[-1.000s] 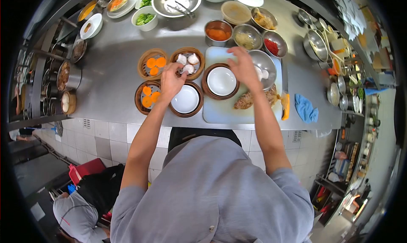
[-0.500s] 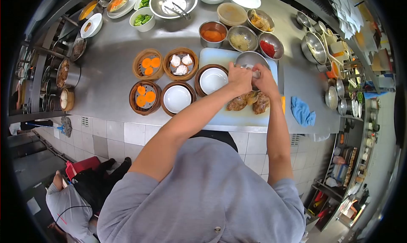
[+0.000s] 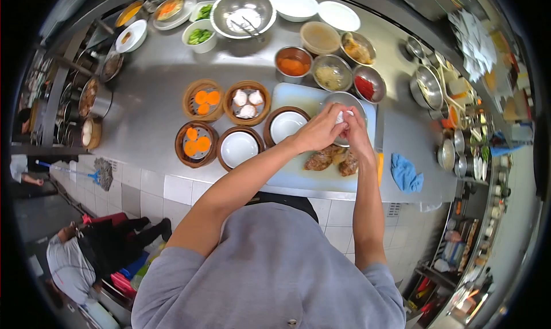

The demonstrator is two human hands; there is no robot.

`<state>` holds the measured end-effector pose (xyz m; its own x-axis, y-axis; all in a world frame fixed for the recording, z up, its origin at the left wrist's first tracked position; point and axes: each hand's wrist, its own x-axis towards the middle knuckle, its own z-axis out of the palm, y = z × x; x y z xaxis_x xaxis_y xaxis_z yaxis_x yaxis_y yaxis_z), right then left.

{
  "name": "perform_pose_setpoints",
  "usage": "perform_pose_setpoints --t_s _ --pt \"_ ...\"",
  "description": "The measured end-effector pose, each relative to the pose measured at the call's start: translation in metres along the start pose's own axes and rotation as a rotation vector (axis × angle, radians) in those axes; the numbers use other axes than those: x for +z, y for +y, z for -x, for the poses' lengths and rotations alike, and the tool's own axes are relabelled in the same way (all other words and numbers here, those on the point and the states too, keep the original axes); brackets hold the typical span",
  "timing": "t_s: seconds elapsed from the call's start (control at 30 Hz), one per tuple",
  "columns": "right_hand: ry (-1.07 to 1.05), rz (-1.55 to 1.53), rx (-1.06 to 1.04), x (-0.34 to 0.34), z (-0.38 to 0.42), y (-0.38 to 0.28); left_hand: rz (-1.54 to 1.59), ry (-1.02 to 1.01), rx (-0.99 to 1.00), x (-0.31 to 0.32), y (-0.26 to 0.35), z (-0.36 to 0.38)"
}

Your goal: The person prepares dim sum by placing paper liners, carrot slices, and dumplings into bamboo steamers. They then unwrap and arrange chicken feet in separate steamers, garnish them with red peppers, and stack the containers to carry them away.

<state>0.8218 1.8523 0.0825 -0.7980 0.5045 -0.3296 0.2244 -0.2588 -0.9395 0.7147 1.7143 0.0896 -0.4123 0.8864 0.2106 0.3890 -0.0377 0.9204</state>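
On the table (image 3: 143,94), the board (image 3: 284,183) lies along the near edge, under the steel bowl (image 3: 343,98). Your left hand (image 3: 319,131) and right hand (image 3: 357,133) pinch the white piece (image 3: 340,118) over the bowl; press gently and stay low.

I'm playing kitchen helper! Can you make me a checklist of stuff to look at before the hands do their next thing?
1. White piece held by the left hand and right hand: ok.
2. Three white dumplings in their basket: ok.
3. Three orange slices in each of two other baskets: ok.
4. White dish at the front empty: ok.
5. Cutting board clear: not ok, brown chunks are on it.
6. More white pieces waiting in the metal bowl: cannot tell, the hands cover part of it.
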Motion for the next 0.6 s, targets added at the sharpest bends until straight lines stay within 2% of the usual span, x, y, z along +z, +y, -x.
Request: perform_pose_setpoints --t_s 0.03,0.17,0.23,0.3,0.33,0.37,0.4,0.43,0.47,0.53,0.6 --pt "-0.011 0.013 -0.014 0.011 -0.003 0.001 -0.052 0.04 0.054 -0.006 -0.004 0.006" --pt "-0.124 -0.104 0.03 0.069 -0.01 -0.002 -0.021 0.122 -0.025 -0.046 -0.013 0.037" --pt "-0.248 -0.234 0.08 0.087 -0.022 0.01 0.177 0.204 -0.237 -0.074 -0.032 0.055" --pt "-0.333 -0.338 0.109 0.114 -0.034 0.018 0.093 0.298 -0.3 -0.112 -0.04 0.074" --pt "-0.36 -0.3 0.061 0.127 -0.045 0.026 0.001 0.348 -0.295 -0.13 -0.044 0.084" --pt "-0.355 -0.103 -0.072 0.146 -0.052 0.026 -0.091 0.396 -0.29 -0.149 -0.05 0.094" --pt "-0.345 0.092 -0.206 0.165 -0.056 0.024 -0.038 0.498 -0.316 -0.168 -0.056 0.102" --pt "-0.331 0.288 -0.344 0.184 -0.061 0.021 -0.097 0.483 -0.424 -0.192 -0.063 0.112" --pt "-0.379 0.364 -0.406 0.2 -0.067 0.017 -0.143 0.387 -0.585 -0.221 -0.057 0.119" --pt "-0.469 0.514 -0.526 0.229 -0.077 0.009 -0.186 0.394 -0.593 -0.257 -0.086 0.142" --pt "-0.494 0.71 -0.55 0.259 -0.091 0.004 -0.166 0.391 -0.599 -0.279 -0.114 0.16"
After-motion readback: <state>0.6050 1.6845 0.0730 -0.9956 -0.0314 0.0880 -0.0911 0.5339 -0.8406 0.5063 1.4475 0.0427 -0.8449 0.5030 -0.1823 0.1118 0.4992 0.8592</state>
